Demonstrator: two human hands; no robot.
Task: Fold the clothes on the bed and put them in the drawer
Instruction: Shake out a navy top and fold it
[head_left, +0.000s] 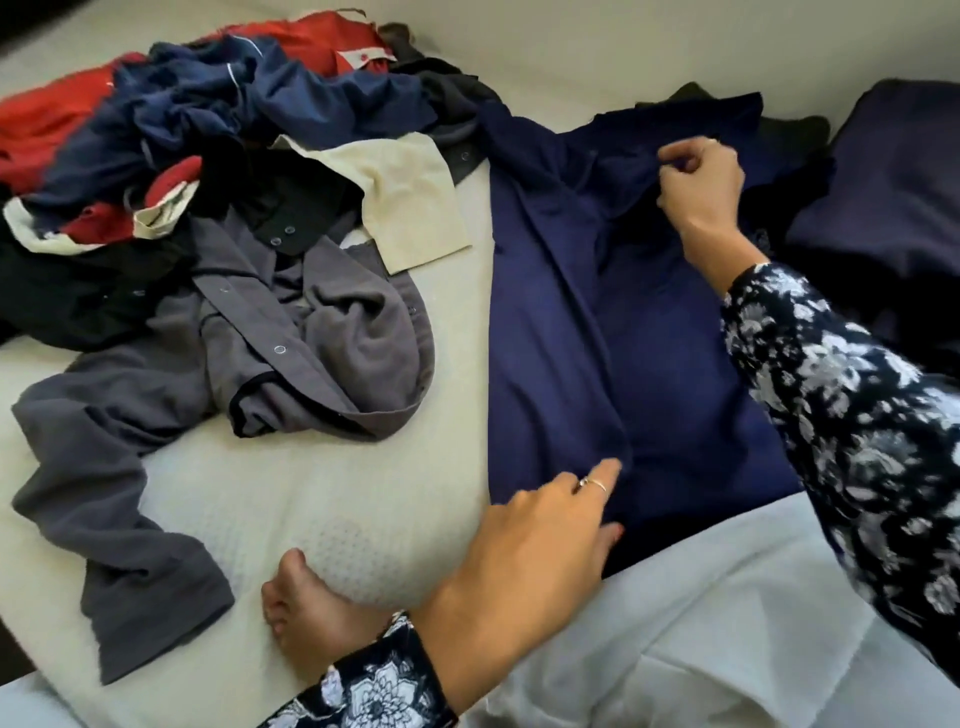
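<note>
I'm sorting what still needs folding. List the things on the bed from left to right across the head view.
red garment → grey shirt → beige cloth → navy garment, with the left hand on its near edge → right hand pinching its far part → dark folded cloth at the right edge.

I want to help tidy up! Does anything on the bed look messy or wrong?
Yes: the pile at the far left is a tangle of unfolded red, blue and black clothes, and the grey shirt lies crumpled beside it. Nothing looks torn or spilled. The navy garment is laid out, gripped by the right hand.
</note>
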